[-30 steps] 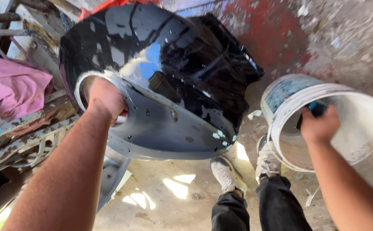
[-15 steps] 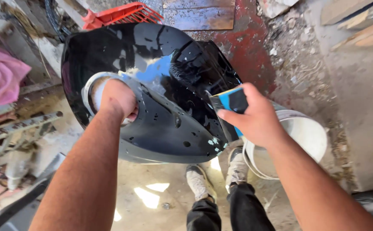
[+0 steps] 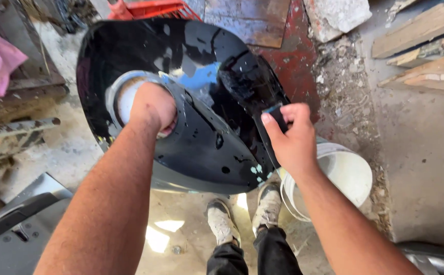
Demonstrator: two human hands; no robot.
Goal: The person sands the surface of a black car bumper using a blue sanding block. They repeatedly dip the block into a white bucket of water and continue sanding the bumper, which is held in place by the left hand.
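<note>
Glossy black body panel (image 3: 206, 102) and small dark sanding block (image 3: 278, 116), both held up above the floor.

The panel is a broad, rounded shell with a wet, mirror-like black surface, streaked with pale and blue reflections; it fills the upper middle of the view, tilted so its lower edge points toward six o'clock. A round opening with a pale rim sits at about nine o'clock on it, with fingers hooked through. A few small holes and pale specks mark the lower edge near five o'clock. The block, dark with a blue edge, is pressed flat against the panel's right flank at three o'clock, mostly covered by fingers.
</note>
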